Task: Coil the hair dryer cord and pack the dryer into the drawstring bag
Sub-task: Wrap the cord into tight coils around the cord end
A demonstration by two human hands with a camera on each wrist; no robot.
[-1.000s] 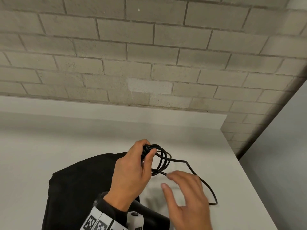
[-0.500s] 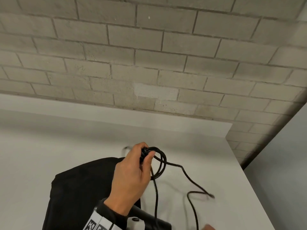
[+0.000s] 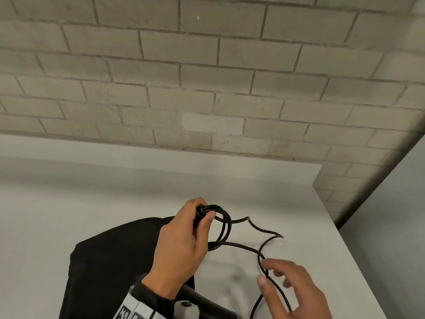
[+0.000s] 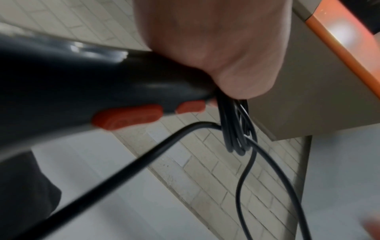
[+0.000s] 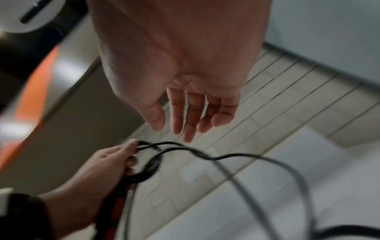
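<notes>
- In front of me runs a wall (image 3: 207,72) of pale grey brick with darker mortar lines.
- One lighter patch (image 3: 212,122) sits low on it.
- Below me lies a plain white table (image 3: 80,203), its far edge meeting the wall.
- To my right stands a smooth grey panel (image 3: 395,203).

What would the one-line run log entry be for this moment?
stage: coiling cord | left hand: grips coiled cord against dryer handle | right hand: open at loose cord | drawstring bag: on table, dryer not packed
</notes>
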